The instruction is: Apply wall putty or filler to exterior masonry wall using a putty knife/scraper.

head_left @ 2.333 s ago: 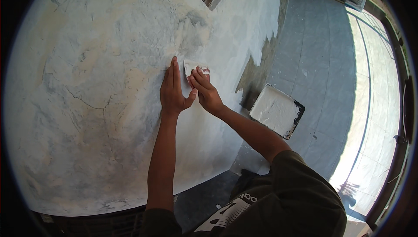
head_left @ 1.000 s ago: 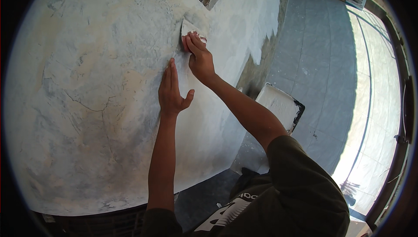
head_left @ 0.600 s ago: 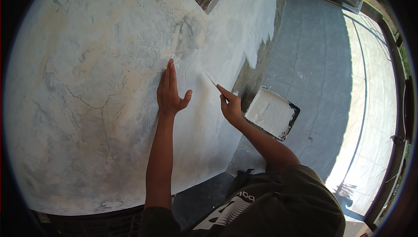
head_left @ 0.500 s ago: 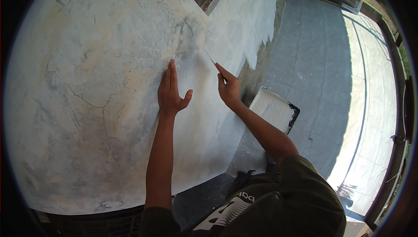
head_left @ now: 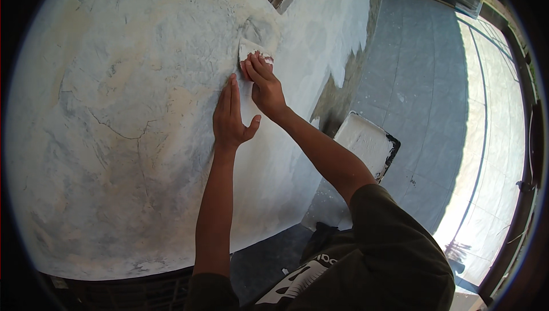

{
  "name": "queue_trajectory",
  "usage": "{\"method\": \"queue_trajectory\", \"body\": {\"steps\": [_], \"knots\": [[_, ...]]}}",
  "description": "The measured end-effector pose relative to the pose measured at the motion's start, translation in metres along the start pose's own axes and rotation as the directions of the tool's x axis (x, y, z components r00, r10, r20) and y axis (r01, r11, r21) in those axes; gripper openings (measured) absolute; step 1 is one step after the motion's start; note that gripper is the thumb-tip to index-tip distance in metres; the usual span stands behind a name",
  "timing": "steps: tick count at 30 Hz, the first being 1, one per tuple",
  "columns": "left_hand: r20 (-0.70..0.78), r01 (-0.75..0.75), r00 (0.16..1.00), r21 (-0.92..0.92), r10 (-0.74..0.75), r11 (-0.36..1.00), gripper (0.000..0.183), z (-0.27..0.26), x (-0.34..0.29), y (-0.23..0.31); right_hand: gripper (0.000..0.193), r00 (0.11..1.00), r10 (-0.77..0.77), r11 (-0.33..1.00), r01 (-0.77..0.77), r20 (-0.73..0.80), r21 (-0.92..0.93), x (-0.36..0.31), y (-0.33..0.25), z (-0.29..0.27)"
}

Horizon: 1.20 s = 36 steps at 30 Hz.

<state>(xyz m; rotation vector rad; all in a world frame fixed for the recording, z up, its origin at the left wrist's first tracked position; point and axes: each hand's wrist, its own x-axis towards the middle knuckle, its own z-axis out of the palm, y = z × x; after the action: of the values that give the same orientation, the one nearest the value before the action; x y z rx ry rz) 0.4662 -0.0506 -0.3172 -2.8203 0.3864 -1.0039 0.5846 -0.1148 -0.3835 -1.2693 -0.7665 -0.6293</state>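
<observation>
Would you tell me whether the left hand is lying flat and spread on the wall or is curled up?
Flat and spread: the left hand lies palm-down on the wall, fingers straight, thumb out.

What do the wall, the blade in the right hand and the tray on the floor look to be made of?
Wall: plaster or cement skim, matte, patchy white-grey, hairline cracks.
Blade: flat and thin, probably metal or plastic; white paste hides its surface.
Tray: dark-rimmed, likely plastic, coated in white paste.
</observation>
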Motion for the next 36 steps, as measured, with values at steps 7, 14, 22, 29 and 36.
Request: {"method": "queue_trajectory", "body": {"steps": [7,14,22,29,36], "knots": [[-0.002,-0.004,1.0,-0.017,0.004,1.0,0.084,0.003,0.002,0.0,0.048,0.92,0.279,0.954,-0.298,0.274,0.028,-0.127,0.019,-0.08],[0.029,0.002,1.0,-0.019,-0.001,1.0,0.088,0.007,0.001,0.0,0.047,0.957,0.23,0.97,-0.213,-0.174,0.114,0.049,0.032,-0.043],[-0.067,0.02,0.997,-0.063,-0.025,0.998,0.094,0.005,-0.007,-0.003,0.057,0.971,0.011,0.986,-0.05,0.24,0.158,-0.088,-0.026,-0.035],[-0.038,0.024,0.999,-0.063,-0.026,0.998,0.095,0.005,-0.001,0.0,0.052,0.86,0.414,0.893,-0.448,0.298,0.051,-0.162,-0.018,-0.115],[-0.018,0.025,1.0,-0.038,-0.026,0.999,0.093,0.003,-0.004,-0.001,0.043,0.883,0.46,0.885,-0.464,0.093,0.029,-0.071,0.007,-0.104]]}}
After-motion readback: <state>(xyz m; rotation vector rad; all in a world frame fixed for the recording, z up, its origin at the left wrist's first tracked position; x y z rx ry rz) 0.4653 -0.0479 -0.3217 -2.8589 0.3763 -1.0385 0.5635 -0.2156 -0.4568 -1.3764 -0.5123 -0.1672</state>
